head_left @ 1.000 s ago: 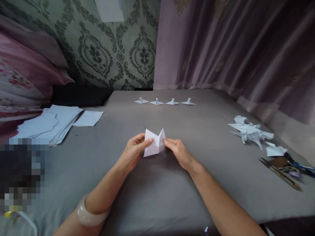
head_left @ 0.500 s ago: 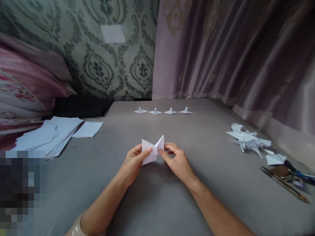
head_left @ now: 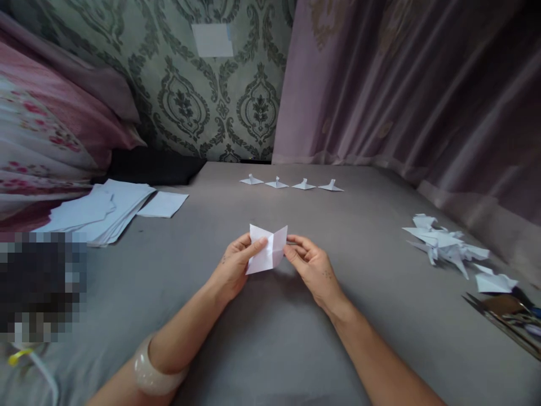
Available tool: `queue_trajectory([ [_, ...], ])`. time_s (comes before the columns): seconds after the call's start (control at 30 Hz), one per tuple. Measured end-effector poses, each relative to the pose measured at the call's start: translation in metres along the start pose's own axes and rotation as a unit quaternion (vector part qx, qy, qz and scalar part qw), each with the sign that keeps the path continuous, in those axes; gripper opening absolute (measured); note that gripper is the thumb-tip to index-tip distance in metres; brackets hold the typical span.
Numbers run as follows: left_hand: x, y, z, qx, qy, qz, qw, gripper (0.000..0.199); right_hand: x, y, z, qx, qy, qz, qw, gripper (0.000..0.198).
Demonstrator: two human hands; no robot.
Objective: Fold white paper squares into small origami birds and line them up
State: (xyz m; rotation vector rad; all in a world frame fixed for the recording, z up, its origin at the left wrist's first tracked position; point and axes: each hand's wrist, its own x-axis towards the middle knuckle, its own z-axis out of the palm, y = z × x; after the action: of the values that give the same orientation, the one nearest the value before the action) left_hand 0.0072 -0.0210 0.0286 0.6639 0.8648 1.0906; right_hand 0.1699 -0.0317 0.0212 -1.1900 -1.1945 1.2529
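Damask wallpaper [head_left: 181, 110] backs a grey-covered table [head_left: 257, 349]. Mid-frame, the left hand [head_left: 234, 262] grips a creased white paper [head_left: 271, 254]; the right hand [head_left: 313, 270] curls at its right edge, though whether it pinches I cannot tell. Folding seems in hand; the next move likely calls for aligned edges.

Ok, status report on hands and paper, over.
Left hand pinching creased paper; right hand at its right edge. Four paper figures beyond, apart from both hands.

Creased white paper [head_left: 267, 257] between left grip [head_left: 235, 264] and right grip [head_left: 313, 268]
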Motion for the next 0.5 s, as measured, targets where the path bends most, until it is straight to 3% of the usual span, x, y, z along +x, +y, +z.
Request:
queue_trajectory([
  [0.13,0.0002,-0.0003,0.0,-0.005,0.018,0.016,1.0,0.032,-0.0028,-0.0035,0.0042,0.048,-0.009,-0.012,0.999,0.052],
  [0.3,-0.0009,-0.0004,-0.0015,0.012,0.019,0.0,1.0,0.03,-0.0046,-0.0062,0.0041,-0.015,0.0,-0.033,0.999,0.022],
  [0.5,-0.0027,-0.0007,-0.0007,0.013,0.004,0.001,1.0,0.033,-0.0049,-0.0093,-0.0011,-0.065,-0.03,-0.022,0.997,0.024],
])
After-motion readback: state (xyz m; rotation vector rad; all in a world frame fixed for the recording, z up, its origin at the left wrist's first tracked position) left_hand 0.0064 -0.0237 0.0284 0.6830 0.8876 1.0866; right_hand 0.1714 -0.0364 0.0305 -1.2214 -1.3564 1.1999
